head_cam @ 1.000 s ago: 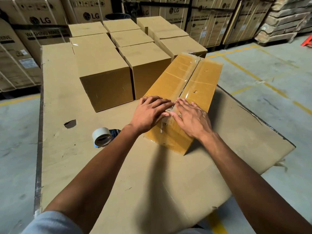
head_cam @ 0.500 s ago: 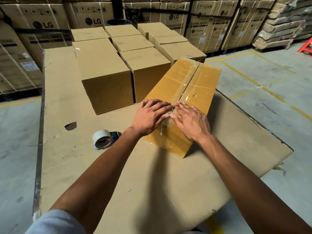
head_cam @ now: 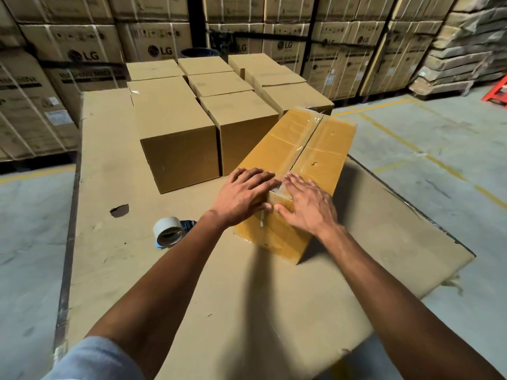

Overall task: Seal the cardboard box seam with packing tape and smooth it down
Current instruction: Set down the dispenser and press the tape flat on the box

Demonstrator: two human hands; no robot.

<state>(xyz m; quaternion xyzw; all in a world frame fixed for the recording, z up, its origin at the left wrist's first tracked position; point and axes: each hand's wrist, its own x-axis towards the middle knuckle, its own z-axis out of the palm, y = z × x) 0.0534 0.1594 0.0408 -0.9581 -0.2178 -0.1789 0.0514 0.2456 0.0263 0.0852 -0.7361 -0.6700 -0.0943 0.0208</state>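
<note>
Both palms press flat and open, holding nothing: left hand (head_cam: 244, 196) and right hand (head_cam: 307, 204) straddle the seam at the near end of the box (head_cam: 323, 149). The tape (head_cam: 299, 149) already spans the seam to the far edge, so likely only smoothing remains. The roll (head_cam: 168, 231) lies left.

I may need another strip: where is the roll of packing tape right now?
In the head view the tape roll lies on the cardboard sheet, left of the yellow box, just beside the left forearm; neither hand touches it.
</note>
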